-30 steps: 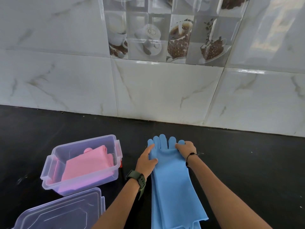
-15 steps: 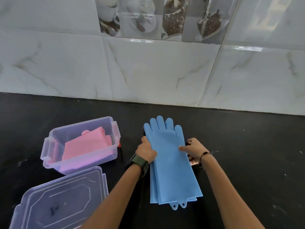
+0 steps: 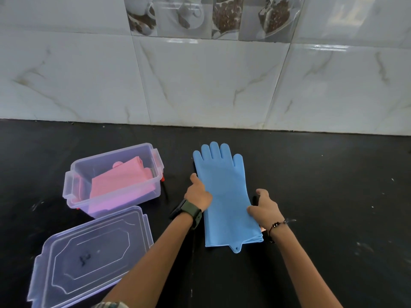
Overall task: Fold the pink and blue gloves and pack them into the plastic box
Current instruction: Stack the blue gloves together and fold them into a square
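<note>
The blue gloves (image 3: 224, 190) lie stacked flat on the black counter, fingers pointing at the wall, cuffs toward me. My left hand (image 3: 198, 193) rests on their left edge near the middle, fingers curled. At the right edge, nearer the cuffs, my right hand (image 3: 263, 208) pinches the stack with thumb on top. The folded pink gloves (image 3: 121, 181) sit inside the clear plastic box (image 3: 73, 187) to the left.
The box's clear lid (image 3: 89, 252) lies flat on the counter in front of the box, at lower left. A white marble-tile wall (image 3: 204, 81) rises behind the black counter (image 3: 322, 196), which stretches bare to the right.
Both hands slid down from the gloves' fingertips toward the middle and cuffs. The camera tilted down, so the cuffs and the lid came fully into view.
</note>
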`<state>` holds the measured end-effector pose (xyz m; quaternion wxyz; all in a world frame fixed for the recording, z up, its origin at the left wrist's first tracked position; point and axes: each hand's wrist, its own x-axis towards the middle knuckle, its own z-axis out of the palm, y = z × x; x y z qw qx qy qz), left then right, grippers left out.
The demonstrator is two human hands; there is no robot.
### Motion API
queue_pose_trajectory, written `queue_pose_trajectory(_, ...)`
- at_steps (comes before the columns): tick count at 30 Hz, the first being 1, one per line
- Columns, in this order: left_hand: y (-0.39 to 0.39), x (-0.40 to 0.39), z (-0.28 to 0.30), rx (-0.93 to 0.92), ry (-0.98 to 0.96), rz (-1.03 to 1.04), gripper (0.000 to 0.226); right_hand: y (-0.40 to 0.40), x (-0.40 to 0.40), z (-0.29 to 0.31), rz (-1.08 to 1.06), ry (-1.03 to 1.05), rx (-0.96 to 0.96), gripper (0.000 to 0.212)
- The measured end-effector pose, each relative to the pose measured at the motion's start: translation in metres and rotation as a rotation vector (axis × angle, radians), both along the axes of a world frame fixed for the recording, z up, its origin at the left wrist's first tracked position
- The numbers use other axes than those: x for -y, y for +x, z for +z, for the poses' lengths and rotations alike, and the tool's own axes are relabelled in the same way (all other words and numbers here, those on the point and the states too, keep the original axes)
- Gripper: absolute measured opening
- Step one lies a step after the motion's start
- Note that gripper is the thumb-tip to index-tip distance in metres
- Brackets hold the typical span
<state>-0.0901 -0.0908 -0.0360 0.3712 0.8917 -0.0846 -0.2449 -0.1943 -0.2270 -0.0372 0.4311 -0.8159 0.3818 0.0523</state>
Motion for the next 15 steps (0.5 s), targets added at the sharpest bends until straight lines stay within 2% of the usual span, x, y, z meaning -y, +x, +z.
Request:
queue_pose_trajectory(4,-0.009,-0.003,-0.005,0.135,0.055,-0.042,0.06,-0.007,-0.006,0.0,0.036,-0.114,-0.075,0.057)
queue_pose_trajectory(7,-0.024,-0.01,-0.014,0.281,0.234,-0.203,0.065,-0.014,-0.011,-0.002,0.155,-0.354,-0.219,0.042)
queue_pose_trajectory(9,-0.035,-0.017,-0.017,0.486,0.399,-0.338,0.058,-0.017,-0.011,-0.003,0.214,-0.477,-0.264,0.032)
queue_pose_trajectory(12,-0.04,-0.028,-0.018,0.798,0.431,-0.688,0.041,-0.02,0.002,-0.002,0.333,-0.588,-0.135,0.044)
queue_pose_trajectory(15,-0.032,-0.042,-0.016,0.879,0.381,-0.987,0.038,-0.029,0.025,-0.009,0.745,-0.808,0.117,0.046)
